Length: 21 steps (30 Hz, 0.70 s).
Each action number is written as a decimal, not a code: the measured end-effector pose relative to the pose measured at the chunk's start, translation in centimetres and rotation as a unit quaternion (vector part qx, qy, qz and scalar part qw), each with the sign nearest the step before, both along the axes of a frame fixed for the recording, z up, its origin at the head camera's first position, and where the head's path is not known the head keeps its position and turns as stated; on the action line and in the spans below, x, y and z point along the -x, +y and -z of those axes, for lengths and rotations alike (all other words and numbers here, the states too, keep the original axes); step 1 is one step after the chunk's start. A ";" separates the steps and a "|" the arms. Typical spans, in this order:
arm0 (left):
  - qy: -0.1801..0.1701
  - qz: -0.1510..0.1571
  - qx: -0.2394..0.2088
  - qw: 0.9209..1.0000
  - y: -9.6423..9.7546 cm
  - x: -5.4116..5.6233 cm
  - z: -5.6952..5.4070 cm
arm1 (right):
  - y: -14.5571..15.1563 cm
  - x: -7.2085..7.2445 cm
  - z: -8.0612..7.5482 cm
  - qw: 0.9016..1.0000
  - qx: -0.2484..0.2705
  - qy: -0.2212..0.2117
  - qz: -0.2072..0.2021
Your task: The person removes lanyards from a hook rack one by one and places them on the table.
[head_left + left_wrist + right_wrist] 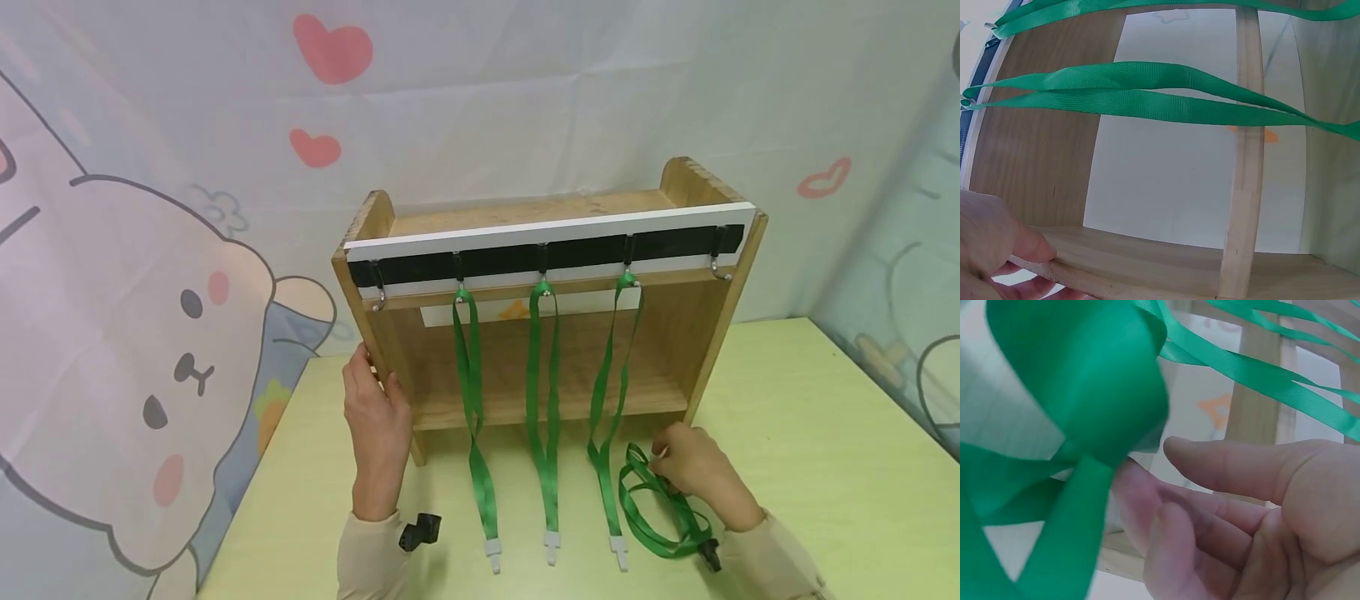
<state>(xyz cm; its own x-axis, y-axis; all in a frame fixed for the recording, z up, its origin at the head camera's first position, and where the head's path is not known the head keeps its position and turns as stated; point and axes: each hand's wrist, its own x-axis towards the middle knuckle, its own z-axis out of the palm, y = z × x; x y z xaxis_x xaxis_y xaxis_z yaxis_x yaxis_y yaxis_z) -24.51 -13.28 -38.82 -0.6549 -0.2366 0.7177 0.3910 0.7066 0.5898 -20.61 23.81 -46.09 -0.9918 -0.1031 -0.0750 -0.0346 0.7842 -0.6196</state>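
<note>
My left hand (378, 425) grips the left side panel of a small wooden shelf (551, 404); in the left wrist view its thumb (1034, 242) lies on the panel's edge, fingers around the outside. At the shelf's lower right corner, my right hand (697, 467) pinches a loosely coiled green lanyard (637, 525). The right wrist view shows this lanyard (1085, 381) large before the camera, with the thumb (1222, 464) right at its edge and a finger behind it. Three other green lanyards (483, 492) hang from hooks (543, 279), their pale clips (492, 550) low in front.
A white board with a black strip (585, 252) runs across the shelf's upper front, with further hooks (379, 296) at its ends. The shelf stands on a pale yellow-green table (780, 417). Behind hangs a cartoon-printed cloth (525, 100). Black wrist cameras (422, 531) sit on the sleeves.
</note>
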 end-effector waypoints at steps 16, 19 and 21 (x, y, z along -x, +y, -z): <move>0.002 -0.003 0.000 1.000 -0.1 0.0 -0.2 | 0.8 -0.9 -4.2 0.997 -0.012 0.052 -0.055; -0.003 -0.005 -0.004 1.000 -0.1 0.1 -0.1 | 0.6 -1.5 -5.0 0.994 -0.005 0.089 -0.058; -0.009 -0.004 -0.008 1.000 -0.1 0.1 0.0 | 0.3 -1.9 -5.7 0.992 0.005 0.119 -0.049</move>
<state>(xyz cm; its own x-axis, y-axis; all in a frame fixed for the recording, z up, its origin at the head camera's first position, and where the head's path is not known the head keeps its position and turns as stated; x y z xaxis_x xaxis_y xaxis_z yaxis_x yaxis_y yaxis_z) -24.61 -13.41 -38.77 -0.6652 -0.2529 0.7025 0.3749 0.7006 0.6072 -18.66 24.09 -40.42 -0.9666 -0.1989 0.1618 -0.2564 0.7633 -0.5930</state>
